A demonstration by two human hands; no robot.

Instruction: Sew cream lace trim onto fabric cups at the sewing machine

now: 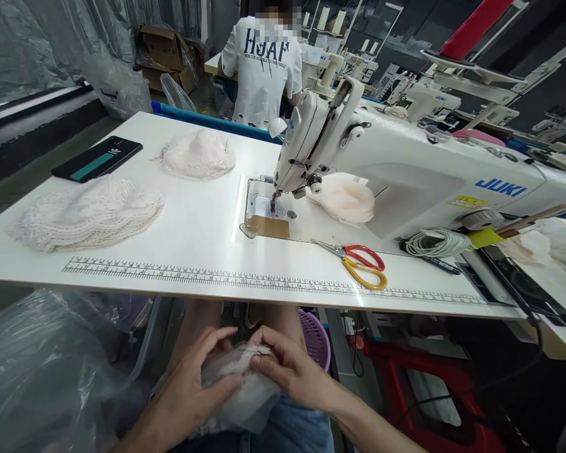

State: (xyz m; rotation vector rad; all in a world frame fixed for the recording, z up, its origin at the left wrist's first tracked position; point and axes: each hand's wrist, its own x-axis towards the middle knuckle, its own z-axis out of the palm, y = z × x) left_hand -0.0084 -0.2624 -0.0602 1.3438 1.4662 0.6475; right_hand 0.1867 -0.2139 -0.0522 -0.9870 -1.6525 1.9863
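One sheer, pale fabric bundle point(249, 401) lies over the lap point(299, 428), below the front edge of the worktop point(193, 220). The right hand point(290, 370) pinches its gathered rim between thumb and fingers; the left hand point(200, 377) curves around the other side, thumb and forefinger wide apart, and I cannot tell whether it grips. Toward the worktop's front left corner lies a stack of pale lace pieces point(89, 214). Red-and-yellow scissors point(365, 267) lie by the front edge, right of the middle.
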